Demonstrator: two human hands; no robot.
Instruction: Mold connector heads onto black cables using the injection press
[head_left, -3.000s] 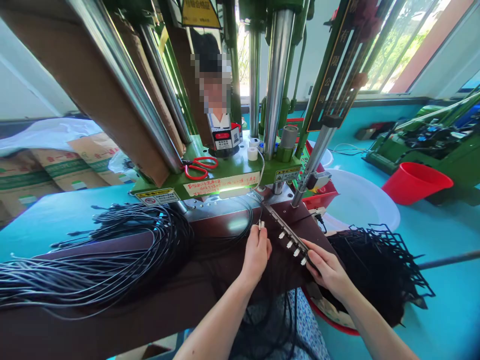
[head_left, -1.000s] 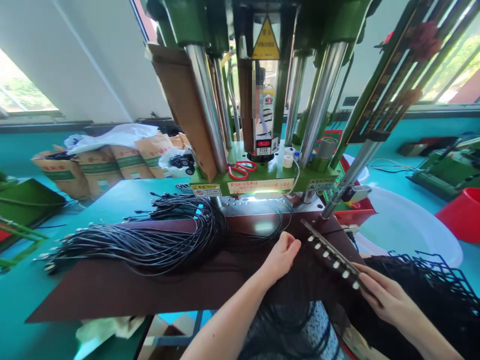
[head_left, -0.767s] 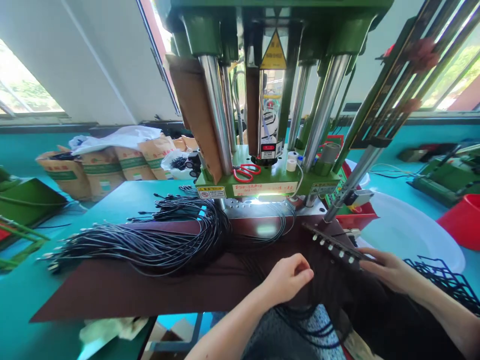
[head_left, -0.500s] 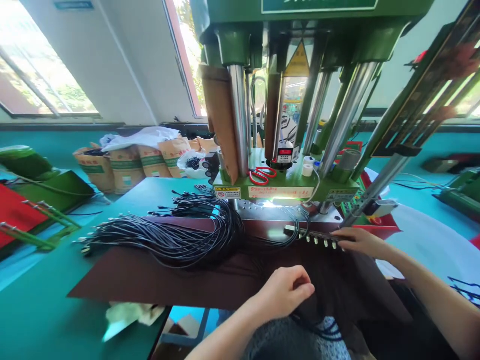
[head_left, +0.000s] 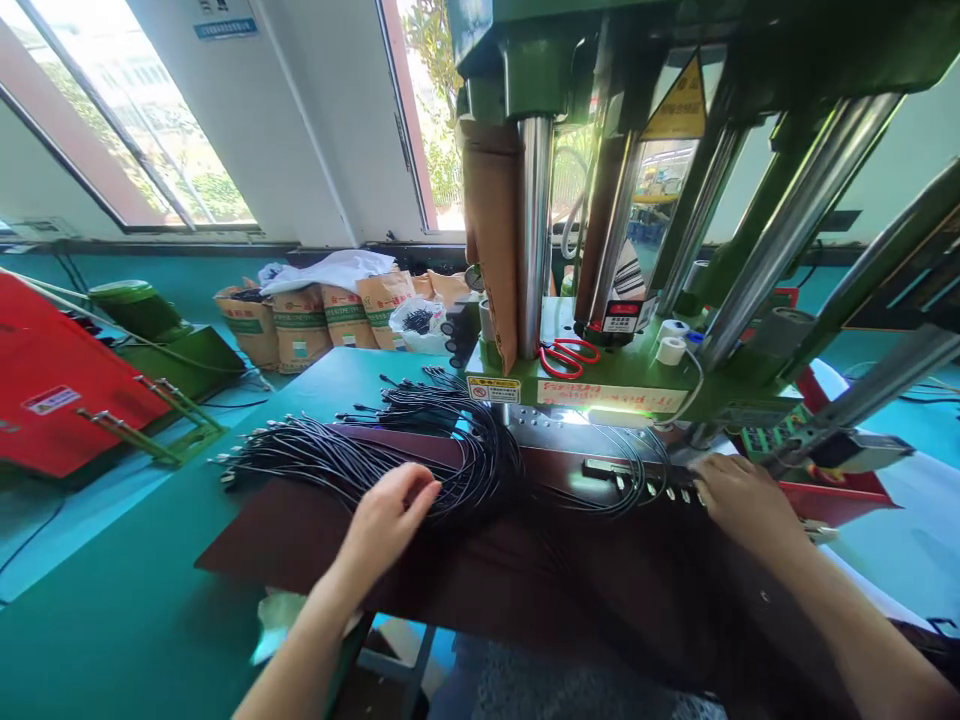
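My left hand [head_left: 391, 512] is at the front of a large bundle of black cables [head_left: 300, 455], its fingers loosely curled and the thumb apart from the index finger. Nothing shows in it, and whether it touches the cables I cannot tell. At the right, my right hand [head_left: 739, 495] has its fingers round the end of a dark narrow bar [head_left: 600, 468] below the press. Several small metal connectors [head_left: 651, 489] stick out along the bar's front edge. Thin looped cables [head_left: 634, 475] run over it. My right fingertips are partly blurred.
A green press [head_left: 495, 365] with steel columns [head_left: 534, 240] stands behind the bar. Red-handled scissors [head_left: 568, 358] and small white spools [head_left: 671, 350] lie on its ledge. A brown sheet [head_left: 450, 560] covers the green table [head_left: 150, 600]. Paper sacks [head_left: 300, 325] line the back wall.
My left hand has moved left from the front of the brown sheet to the cable bundle. My right hand stays at the bar's right end. The camera view has swung left.
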